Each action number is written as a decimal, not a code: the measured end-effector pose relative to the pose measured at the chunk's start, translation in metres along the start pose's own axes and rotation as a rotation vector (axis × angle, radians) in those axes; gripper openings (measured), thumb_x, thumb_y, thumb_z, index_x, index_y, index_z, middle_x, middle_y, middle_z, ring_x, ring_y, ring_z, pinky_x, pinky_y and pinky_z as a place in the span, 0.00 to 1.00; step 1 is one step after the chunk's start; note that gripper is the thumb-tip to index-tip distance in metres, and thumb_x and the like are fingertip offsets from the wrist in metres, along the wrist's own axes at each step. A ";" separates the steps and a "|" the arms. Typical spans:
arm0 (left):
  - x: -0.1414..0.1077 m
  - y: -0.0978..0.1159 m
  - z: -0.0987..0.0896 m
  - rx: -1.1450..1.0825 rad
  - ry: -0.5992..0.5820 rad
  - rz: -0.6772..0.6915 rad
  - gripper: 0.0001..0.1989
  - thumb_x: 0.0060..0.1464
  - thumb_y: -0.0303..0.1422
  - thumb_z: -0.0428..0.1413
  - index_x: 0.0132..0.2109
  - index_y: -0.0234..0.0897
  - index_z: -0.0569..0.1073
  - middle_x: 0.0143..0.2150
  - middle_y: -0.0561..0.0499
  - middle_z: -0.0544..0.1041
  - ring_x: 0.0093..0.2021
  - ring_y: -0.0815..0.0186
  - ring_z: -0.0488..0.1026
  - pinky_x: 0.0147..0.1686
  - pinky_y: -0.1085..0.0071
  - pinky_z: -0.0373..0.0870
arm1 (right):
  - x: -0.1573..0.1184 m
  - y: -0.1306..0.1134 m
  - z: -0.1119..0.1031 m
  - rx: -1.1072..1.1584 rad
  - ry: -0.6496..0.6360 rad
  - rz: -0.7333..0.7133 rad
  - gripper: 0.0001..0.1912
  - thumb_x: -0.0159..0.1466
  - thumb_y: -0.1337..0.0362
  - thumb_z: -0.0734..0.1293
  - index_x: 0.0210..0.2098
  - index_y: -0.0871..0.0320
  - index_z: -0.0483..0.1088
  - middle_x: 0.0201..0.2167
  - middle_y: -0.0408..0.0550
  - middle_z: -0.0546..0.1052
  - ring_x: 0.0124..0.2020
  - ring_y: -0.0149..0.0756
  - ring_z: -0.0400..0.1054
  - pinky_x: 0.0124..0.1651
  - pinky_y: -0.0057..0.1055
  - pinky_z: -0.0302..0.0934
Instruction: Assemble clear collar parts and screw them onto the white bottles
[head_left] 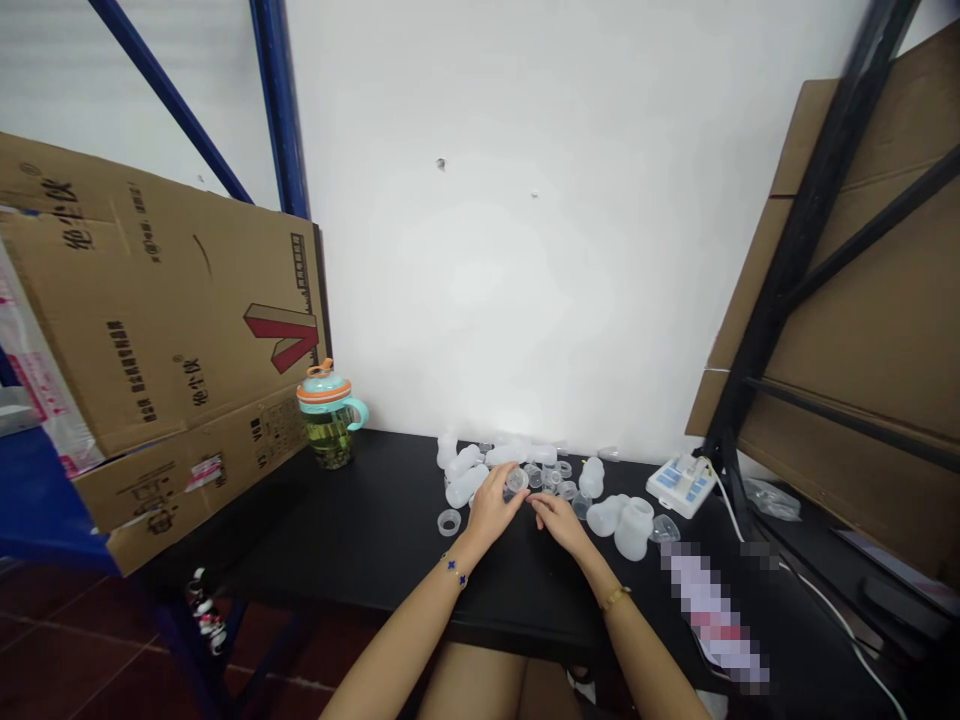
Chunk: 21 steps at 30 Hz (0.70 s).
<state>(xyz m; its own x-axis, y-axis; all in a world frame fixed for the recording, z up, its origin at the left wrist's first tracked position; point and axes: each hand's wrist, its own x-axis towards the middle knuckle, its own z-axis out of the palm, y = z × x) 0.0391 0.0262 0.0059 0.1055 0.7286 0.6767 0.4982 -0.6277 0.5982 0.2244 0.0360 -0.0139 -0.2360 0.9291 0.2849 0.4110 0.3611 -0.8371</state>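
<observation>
My left hand point(492, 508) is closed around a small clear plastic cup-shaped piece point(516, 481), its round opening showing between thumb and fingers. Close beside it, my right hand point(558, 518) has its fingers curled and pressed together; anything in them is too small to make out. Left of my hands lie frosted white plastic bottles point(466, 487) and a clear ring point(449, 522). Several clear rings and caps point(551, 478) are scattered behind my right hand. More rounded white bottles point(634, 529) stand and lie to its right, near a clear dome-shaped cover point(664, 529).
A lidded jug point(328, 425) with greenish contents stands at the left by a large cardboard box point(165, 330). A white power strip point(682, 484) with a cable sits back right. A blurred flat item point(712, 610) lies front right on the black table point(360, 545). A white wall rises behind.
</observation>
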 end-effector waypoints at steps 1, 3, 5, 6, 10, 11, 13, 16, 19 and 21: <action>0.000 -0.001 0.001 0.000 0.006 0.001 0.21 0.60 0.35 0.56 0.60 0.43 0.67 0.58 0.46 0.73 0.53 0.58 0.74 0.49 0.61 0.74 | 0.001 0.002 0.000 0.017 -0.002 0.000 0.21 0.64 0.52 0.61 0.43 0.59 0.78 0.16 0.39 0.71 0.23 0.36 0.67 0.34 0.29 0.60; 0.000 -0.003 0.002 -0.003 0.009 -0.002 0.21 0.61 0.36 0.56 0.60 0.43 0.67 0.58 0.45 0.73 0.52 0.58 0.74 0.48 0.62 0.74 | 0.001 0.004 0.000 0.063 -0.014 -0.008 0.26 0.65 0.49 0.57 0.48 0.60 0.76 0.17 0.40 0.71 0.21 0.34 0.64 0.29 0.28 0.58; 0.000 -0.003 0.002 -0.014 0.007 -0.007 0.20 0.61 0.37 0.56 0.58 0.42 0.68 0.56 0.46 0.74 0.50 0.59 0.75 0.47 0.62 0.74 | 0.001 0.004 -0.001 0.107 -0.024 -0.023 0.33 0.65 0.45 0.52 0.52 0.61 0.74 0.19 0.41 0.71 0.18 0.32 0.59 0.24 0.27 0.53; 0.001 -0.003 0.002 -0.024 0.005 -0.010 0.19 0.60 0.37 0.57 0.58 0.42 0.69 0.55 0.46 0.75 0.49 0.59 0.75 0.46 0.62 0.75 | 0.001 0.004 -0.001 0.132 -0.026 -0.028 0.35 0.65 0.43 0.51 0.54 0.61 0.72 0.20 0.42 0.72 0.17 0.31 0.56 0.21 0.26 0.50; 0.001 -0.001 0.003 -0.072 -0.001 -0.012 0.19 0.59 0.38 0.58 0.56 0.42 0.70 0.54 0.46 0.75 0.48 0.59 0.75 0.43 0.63 0.75 | 0.001 -0.001 -0.002 0.351 0.008 0.022 0.34 0.62 0.43 0.58 0.59 0.58 0.68 0.28 0.44 0.75 0.17 0.27 0.50 0.18 0.23 0.41; 0.001 0.000 0.003 -0.085 -0.001 -0.010 0.19 0.58 0.38 0.59 0.56 0.41 0.70 0.54 0.46 0.75 0.47 0.59 0.75 0.42 0.64 0.75 | 0.001 -0.003 -0.002 0.417 0.027 0.043 0.33 0.60 0.44 0.61 0.59 0.56 0.67 0.30 0.44 0.76 0.17 0.26 0.50 0.18 0.23 0.42; 0.001 0.001 0.003 -0.107 -0.002 -0.004 0.19 0.58 0.37 0.58 0.56 0.41 0.71 0.54 0.46 0.75 0.47 0.59 0.75 0.41 0.65 0.76 | 0.000 -0.006 0.000 0.498 0.073 0.055 0.32 0.58 0.46 0.68 0.58 0.53 0.67 0.33 0.44 0.77 0.18 0.25 0.54 0.20 0.23 0.47; 0.000 0.003 0.003 -0.128 -0.007 0.010 0.19 0.58 0.36 0.59 0.57 0.41 0.71 0.54 0.46 0.75 0.46 0.60 0.75 0.40 0.66 0.76 | 0.000 -0.008 0.002 0.512 0.143 0.026 0.28 0.53 0.48 0.74 0.48 0.54 0.72 0.31 0.44 0.75 0.23 0.28 0.61 0.22 0.24 0.52; -0.001 0.006 0.001 -0.138 -0.016 0.028 0.19 0.58 0.36 0.59 0.57 0.41 0.71 0.54 0.46 0.75 0.44 0.61 0.76 0.40 0.66 0.76 | -0.001 -0.008 0.001 0.464 0.146 0.018 0.22 0.50 0.48 0.77 0.34 0.57 0.75 0.24 0.41 0.72 0.21 0.28 0.60 0.23 0.25 0.53; -0.002 0.009 0.001 -0.144 -0.030 0.053 0.20 0.58 0.36 0.58 0.57 0.41 0.72 0.54 0.46 0.76 0.42 0.62 0.76 0.40 0.66 0.76 | -0.002 -0.008 -0.001 0.453 0.125 0.023 0.21 0.50 0.48 0.77 0.33 0.58 0.76 0.20 0.40 0.71 0.20 0.28 0.59 0.23 0.26 0.53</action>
<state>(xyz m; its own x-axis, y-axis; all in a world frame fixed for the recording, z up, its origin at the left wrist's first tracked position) 0.0437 0.0196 0.0096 0.1554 0.7000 0.6970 0.3632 -0.6966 0.6187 0.2221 0.0317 -0.0077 -0.1115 0.9491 0.2945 -0.0169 0.2945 -0.9555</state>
